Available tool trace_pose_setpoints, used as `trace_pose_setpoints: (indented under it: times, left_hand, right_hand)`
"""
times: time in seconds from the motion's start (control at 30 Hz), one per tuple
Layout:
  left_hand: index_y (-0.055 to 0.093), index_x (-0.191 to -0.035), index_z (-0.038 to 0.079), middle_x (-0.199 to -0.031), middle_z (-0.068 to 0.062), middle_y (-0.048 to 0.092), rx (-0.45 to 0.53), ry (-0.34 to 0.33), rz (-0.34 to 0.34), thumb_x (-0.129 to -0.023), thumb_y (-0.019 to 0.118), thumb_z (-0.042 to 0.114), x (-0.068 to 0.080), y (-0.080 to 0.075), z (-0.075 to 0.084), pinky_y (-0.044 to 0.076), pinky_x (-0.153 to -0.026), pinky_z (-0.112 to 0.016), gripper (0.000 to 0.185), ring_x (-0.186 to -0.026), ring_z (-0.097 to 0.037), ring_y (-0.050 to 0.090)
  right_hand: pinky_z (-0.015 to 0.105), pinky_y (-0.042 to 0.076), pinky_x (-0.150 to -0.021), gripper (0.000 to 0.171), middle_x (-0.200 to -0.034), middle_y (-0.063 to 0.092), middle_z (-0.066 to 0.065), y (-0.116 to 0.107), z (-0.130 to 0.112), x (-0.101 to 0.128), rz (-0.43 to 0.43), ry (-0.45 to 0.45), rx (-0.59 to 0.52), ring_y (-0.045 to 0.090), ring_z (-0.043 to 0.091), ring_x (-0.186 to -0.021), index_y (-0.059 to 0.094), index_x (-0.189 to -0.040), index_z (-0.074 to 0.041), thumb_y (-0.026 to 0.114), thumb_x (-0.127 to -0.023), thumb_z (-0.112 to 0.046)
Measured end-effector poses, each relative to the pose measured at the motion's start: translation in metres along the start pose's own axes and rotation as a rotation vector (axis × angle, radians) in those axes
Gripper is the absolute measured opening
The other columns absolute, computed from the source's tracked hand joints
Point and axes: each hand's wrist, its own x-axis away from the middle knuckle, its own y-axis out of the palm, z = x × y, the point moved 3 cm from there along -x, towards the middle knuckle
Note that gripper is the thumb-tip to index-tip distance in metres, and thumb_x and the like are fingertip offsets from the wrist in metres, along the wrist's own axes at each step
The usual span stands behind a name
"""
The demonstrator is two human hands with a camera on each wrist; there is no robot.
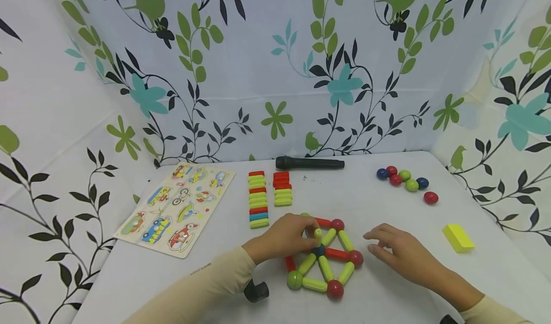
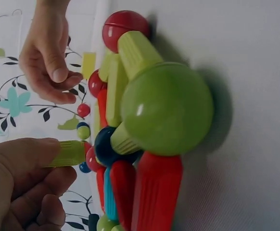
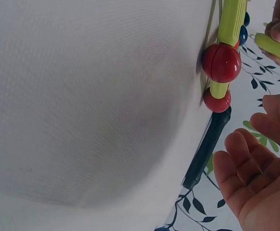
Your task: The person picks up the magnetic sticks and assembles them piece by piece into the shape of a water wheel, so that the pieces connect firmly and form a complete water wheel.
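Note:
My left hand [image 1: 289,235] pinches a yellow-green ridged rod [image 2: 69,153] between thumb and finger, holding it above the dark blue centre ball [image 1: 318,251] of a flat rod-and-ball structure. Whether the rod touches that ball is hard to tell. Around the centre, red and yellow-green rods join outer balls, among them a green ball [image 2: 167,109] and a red ball [image 1: 335,289]. To the right of the structure hovers my right hand [image 1: 402,253], fingers relaxed and slightly bent, with nothing in them. Part of the structure's left side is hidden behind my left hand.
Two columns of loose rods [image 1: 258,200] lie behind the structure, near a black microphone-like stick [image 1: 310,163]. A picture puzzle board [image 1: 176,209] is at the left. Several loose balls [image 1: 412,185] and a yellow block [image 1: 458,238] sit at the right.

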Motion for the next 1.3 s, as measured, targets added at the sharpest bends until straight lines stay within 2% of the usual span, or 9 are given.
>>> trace_pose_setpoints:
  times: [0.23, 0.53, 0.77, 0.9, 0.97, 1.03, 1.13, 1.2, 1.3]
  left_hand:
    - [0.071, -0.112, 0.019, -0.095, 0.013, 0.07, -0.046, -0.006, -0.004, -0.091, 0.078, 0.024, -0.002, 0.011, 0.0, 0.048, -0.072, -0.017, 0.022, -0.081, 0.001, 0.057]
    - [0.072, -0.116, 0.019, -0.098, 0.014, 0.071, -0.046, -0.018, 0.017, -0.091, 0.078, 0.027, 0.0, 0.014, 0.0, 0.049, -0.077, -0.018, 0.027, -0.086, 0.0, 0.059]
    - [0.071, -0.117, 0.021, -0.102, 0.012, 0.071, -0.042, -0.023, 0.064, -0.092, 0.077, 0.034, 0.008, 0.013, -0.004, 0.051, -0.079, -0.02, 0.029, -0.092, -0.004, 0.061]
    - [0.072, -0.111, 0.02, -0.098, 0.01, 0.068, -0.079, 0.003, 0.139, -0.093, 0.075, 0.034, 0.029, 0.007, -0.005, 0.05, -0.076, -0.02, 0.023, -0.092, -0.008, 0.06]
    - [0.073, -0.108, 0.02, -0.092, 0.012, 0.064, -0.119, 0.026, 0.164, -0.094, 0.075, 0.031, 0.043, 0.006, -0.006, 0.049, -0.072, -0.018, 0.018, -0.087, -0.007, 0.058]
    - [0.073, -0.107, 0.021, -0.088, 0.013, 0.06, -0.158, 0.048, 0.163, -0.093, 0.076, 0.03, 0.055, 0.007, -0.007, 0.047, -0.068, -0.016, 0.017, -0.083, -0.005, 0.054]
    - [0.075, -0.109, 0.022, -0.09, 0.014, 0.061, -0.21, 0.096, 0.128, -0.092, 0.077, 0.032, 0.069, 0.013, -0.008, 0.045, -0.067, -0.013, 0.02, -0.083, -0.003, 0.051]
    - [0.075, -0.109, 0.024, -0.093, 0.014, 0.062, -0.24, 0.129, 0.103, -0.091, 0.078, 0.034, 0.076, 0.019, -0.009, 0.045, -0.068, -0.012, 0.021, -0.085, -0.001, 0.051]
    - [0.077, -0.109, 0.025, -0.095, 0.015, 0.064, -0.264, 0.154, 0.084, -0.09, 0.079, 0.035, 0.081, 0.026, -0.011, 0.046, -0.071, -0.011, 0.021, -0.089, 0.0, 0.052]
  right_hand:
    - [0.023, 0.057, -0.078, 0.026, -0.112, 0.068, -0.007, 0.0, 0.0, 0.001, -0.007, 0.001, -0.006, 0.064, 0.002, -0.089, 0.073, -0.119, -0.02, 0.074, -0.093, -0.024]
    - [0.024, 0.058, -0.078, 0.027, -0.112, 0.069, -0.006, 0.001, 0.001, 0.0, -0.006, 0.0, -0.02, 0.064, 0.003, -0.089, 0.073, -0.119, -0.019, 0.074, -0.093, -0.024]
    - [0.028, 0.058, -0.076, 0.031, -0.116, 0.07, 0.001, -0.007, 0.011, -0.005, 0.015, 0.051, -0.001, 0.065, 0.009, -0.09, 0.071, -0.124, -0.015, 0.073, -0.094, -0.024]
    - [0.046, 0.058, -0.075, 0.035, -0.117, 0.068, 0.017, -0.033, 0.043, -0.018, 0.113, 0.108, 0.085, 0.067, 0.029, -0.093, 0.067, -0.127, -0.003, 0.069, -0.096, -0.02]
    - [0.054, 0.056, -0.074, 0.036, -0.115, 0.066, 0.024, -0.051, 0.069, -0.026, 0.155, 0.164, 0.177, 0.065, 0.038, -0.093, 0.065, -0.127, 0.001, 0.068, -0.096, -0.017]
    - [0.061, 0.055, -0.074, 0.037, -0.114, 0.063, 0.03, -0.066, 0.097, -0.033, 0.157, 0.221, 0.261, 0.063, 0.047, -0.095, 0.063, -0.127, 0.005, 0.066, -0.095, -0.015]
    - [0.067, 0.052, -0.078, 0.042, -0.112, 0.061, 0.035, -0.079, 0.134, -0.04, 0.076, 0.298, 0.335, 0.06, 0.053, -0.098, 0.059, -0.13, 0.009, 0.066, -0.095, -0.014]
    - [0.07, 0.05, -0.083, 0.047, -0.118, 0.06, 0.038, -0.081, 0.152, -0.043, 0.003, 0.333, 0.33, 0.059, 0.056, -0.104, 0.056, -0.132, 0.011, 0.066, -0.096, -0.015]
    - [0.071, 0.047, -0.087, 0.051, -0.12, 0.06, 0.039, -0.079, 0.169, -0.046, -0.078, 0.357, 0.301, 0.059, 0.055, -0.103, 0.053, -0.134, 0.015, 0.067, -0.096, -0.016]
